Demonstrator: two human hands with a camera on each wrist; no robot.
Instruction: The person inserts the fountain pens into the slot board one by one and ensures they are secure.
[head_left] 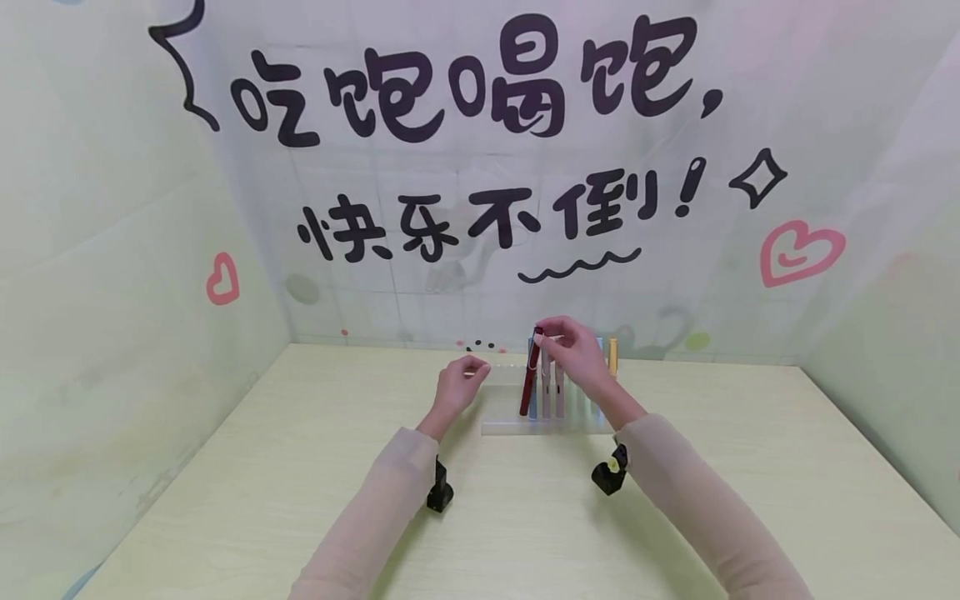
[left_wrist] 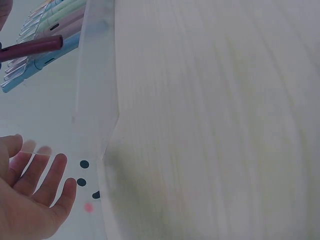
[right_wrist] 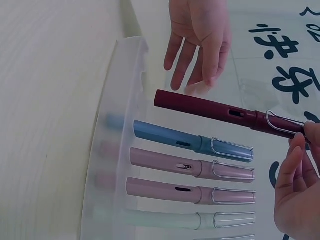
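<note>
A dark red fountain pen (right_wrist: 205, 107) with a wire clip is held at its cap end by my right hand (head_left: 577, 350), thumb against fingertips. Its lower end hangs free, tilted, in front of a clear pen rack (head_left: 510, 428). My left hand (head_left: 459, 385) pinches the rack's clear upper panel near its left end; some fingertips show faintly through the plastic in the left wrist view. In the rack stand a blue pen (right_wrist: 165, 134), two pink pens (right_wrist: 162, 158) and a pale green pen (right_wrist: 160, 219), side by side. The blue pen is nearest the dark red one.
A yellow pen (head_left: 613, 357) stands toward the rack's right end. The rack sits near the back of the pale wooden table (head_left: 510, 517), close to a printed cloth backdrop (head_left: 465, 308). Black wrist cameras (head_left: 440, 487) hang beneath both sleeves.
</note>
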